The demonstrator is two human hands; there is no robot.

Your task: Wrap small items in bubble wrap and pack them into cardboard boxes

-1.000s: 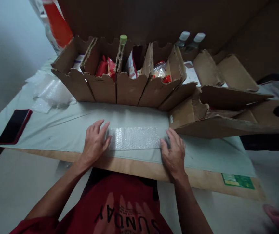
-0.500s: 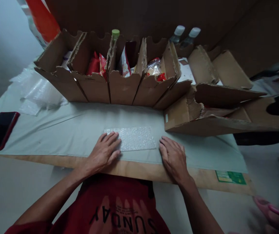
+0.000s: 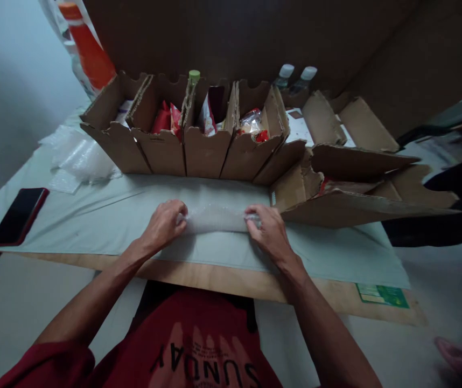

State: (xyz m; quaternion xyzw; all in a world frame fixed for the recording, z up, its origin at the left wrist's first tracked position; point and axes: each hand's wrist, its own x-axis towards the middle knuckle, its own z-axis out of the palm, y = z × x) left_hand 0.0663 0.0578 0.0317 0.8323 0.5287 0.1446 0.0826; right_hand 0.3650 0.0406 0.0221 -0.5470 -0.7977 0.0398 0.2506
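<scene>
A small sheet of clear bubble wrap [image 3: 217,218] spans the gap between my two hands, curved and lifted off the pale green cloth. My left hand [image 3: 167,220] pinches its left end between thumb and fingers. At the opposite end my right hand [image 3: 266,225] grips the wrap, also closed. Both hands are just above the cloth [image 3: 215,249], near the table's front edge.
Cardboard file boxes [image 3: 207,153] with packets inside line the back; another cardboard box [image 3: 360,207] lies at the right. More bubble wrap [image 3: 81,161] is heaped at the left, near a phone [image 3: 19,215]. Bottles [image 3: 283,78] stand behind the boxes. A green card [image 3: 382,295] is at the front right.
Both hands, which lay beside the flat bubble wrap, have moved up the table and taken hold of its two ends. The sheet is raised and bent. The camera view has shifted slightly.
</scene>
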